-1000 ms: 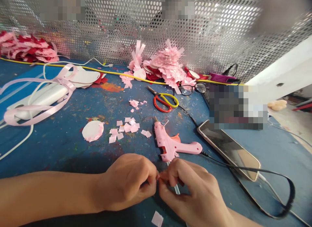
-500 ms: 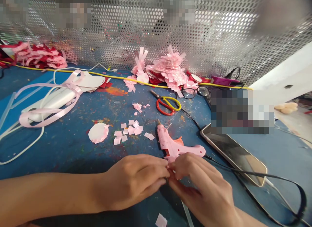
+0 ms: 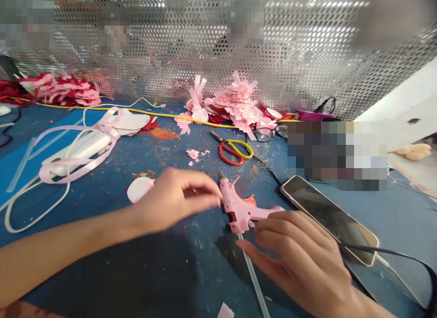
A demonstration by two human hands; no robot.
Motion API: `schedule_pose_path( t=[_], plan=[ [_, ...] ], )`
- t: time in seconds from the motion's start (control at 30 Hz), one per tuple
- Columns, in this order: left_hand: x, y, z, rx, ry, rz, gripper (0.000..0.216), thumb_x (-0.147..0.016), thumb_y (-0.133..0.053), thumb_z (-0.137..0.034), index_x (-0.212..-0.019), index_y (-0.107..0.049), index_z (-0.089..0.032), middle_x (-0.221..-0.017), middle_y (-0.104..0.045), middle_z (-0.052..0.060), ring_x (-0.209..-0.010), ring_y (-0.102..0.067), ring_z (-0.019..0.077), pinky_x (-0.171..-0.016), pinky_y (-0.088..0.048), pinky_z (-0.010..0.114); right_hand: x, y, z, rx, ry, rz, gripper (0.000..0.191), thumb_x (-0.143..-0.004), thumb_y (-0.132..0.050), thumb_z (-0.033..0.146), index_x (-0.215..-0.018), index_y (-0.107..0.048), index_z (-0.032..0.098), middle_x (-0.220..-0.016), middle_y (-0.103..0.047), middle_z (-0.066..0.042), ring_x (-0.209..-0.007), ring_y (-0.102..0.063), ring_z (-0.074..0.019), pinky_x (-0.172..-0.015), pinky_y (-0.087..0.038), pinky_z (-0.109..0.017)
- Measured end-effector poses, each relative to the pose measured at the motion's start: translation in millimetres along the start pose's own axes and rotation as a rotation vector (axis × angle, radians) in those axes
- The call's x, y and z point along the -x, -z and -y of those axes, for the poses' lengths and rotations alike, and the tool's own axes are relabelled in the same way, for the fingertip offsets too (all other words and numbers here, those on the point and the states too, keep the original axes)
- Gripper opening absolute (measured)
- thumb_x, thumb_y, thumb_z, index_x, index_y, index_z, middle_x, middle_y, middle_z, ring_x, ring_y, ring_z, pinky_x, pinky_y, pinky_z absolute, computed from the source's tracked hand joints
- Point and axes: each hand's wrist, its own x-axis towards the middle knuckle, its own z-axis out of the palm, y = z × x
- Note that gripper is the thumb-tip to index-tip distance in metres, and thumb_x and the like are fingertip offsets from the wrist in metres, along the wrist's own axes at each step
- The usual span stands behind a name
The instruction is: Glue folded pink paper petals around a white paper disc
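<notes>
My left hand (image 3: 184, 197) is beside the nozzle end of a pink glue gun (image 3: 241, 213), thumb and fingertips together. Whatever they may pinch is too small to make out. Behind that hand lies a white disc (image 3: 139, 189) with pink bits on its right edge. My right hand (image 3: 300, 249) hovers by the gun's handle, thumb apart from the fingers, with nothing seen between them. A clear glue stick (image 3: 254, 279) sticks out of the gun's back end. One pale pink square (image 3: 225, 310) lies at the bottom edge.
Scissors (image 3: 234, 149) with red and yellow handles lie beyond the gun. A phone (image 3: 329, 220) on a cable is at right. Pink ribbon petals (image 3: 237, 99) are heaped along the perforated metal panel (image 3: 191, 58). A ribbon loop (image 3: 80, 172) and white cable lie left.
My hands, together in front of the gun before, have parted. The left moved up and forward over the loose pink squares, now hidden; the right drew back slightly and its thumb and fingers spread.
</notes>
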Motion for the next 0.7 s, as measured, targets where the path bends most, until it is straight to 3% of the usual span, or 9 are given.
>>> schedule_pose_path(
  t=[0.1,0.2,0.3,0.5,0.7],
  plan=[
    [-31,25,22,-0.169,-0.021,-0.173,0.011,-0.08,-0.063,-0.025,-0.084,-0.07,-0.018,-0.084,-0.072,0.001,-0.076,-0.065,0.0141,-0.069,-0.05,0.023,0,0,-14,0.082,-0.073,0.117,0.014,-0.077,-0.059,0.011,-0.09,-0.055,0.018,-0.086,-0.065,-0.006,-0.077,-0.057,-0.0184,-0.069,-0.046,-0.033],
    [-57,38,50,-0.324,-0.08,-0.134,0.015,-0.084,-0.057,-0.023,-0.084,-0.071,-0.017,-0.096,-0.07,0.005,-0.092,-0.062,0.018,-0.085,-0.048,0.032,0,-5,-25,0.124,-0.121,0.306,0.027,-0.078,-0.05,0.014,-0.105,-0.056,0.016,-0.106,-0.063,-0.01,-0.094,-0.056,-0.0234,-0.08,-0.047,-0.039],
    [-70,40,69,-0.407,-0.061,-0.093,0.019,-0.087,-0.052,-0.019,-0.087,-0.072,-0.017,-0.115,-0.062,0.008,-0.107,-0.057,0.02,-0.098,-0.041,0.038,1,-10,-30,0.142,-0.154,0.378,0.038,-0.078,-0.047,0.017,-0.115,-0.054,0.014,-0.113,-0.061,-0.012,-0.102,-0.055,-0.0249,-0.087,-0.046,-0.041],
    [-79,42,78,-0.363,-0.069,-0.046,0.019,-0.085,-0.053,-0.015,-0.092,-0.071,-0.017,-0.112,-0.066,0.007,-0.106,-0.059,0.019,-0.099,-0.04,0.038,4,-8,-32,0.103,-0.3,0.389,0.033,-0.073,-0.048,0.02,-0.105,-0.056,0.018,-0.106,-0.061,-0.01,-0.09,-0.059,-0.0233,-0.079,-0.049,-0.04],
    [-77,42,78,-0.245,-0.093,-0.093,0.019,-0.085,-0.054,-0.026,-0.083,-0.071,-0.017,-0.103,-0.07,0.006,-0.098,-0.063,0.0195,-0.093,-0.044,0.036,-1,2,-35,-0.123,-0.501,0.222,0.027,-0.07,-0.051,0.02,-0.097,-0.051,0.022,-0.1,-0.057,-0.007,-0.081,-0.057,-0.019,-0.068,-0.047,-0.031]
  ],
)
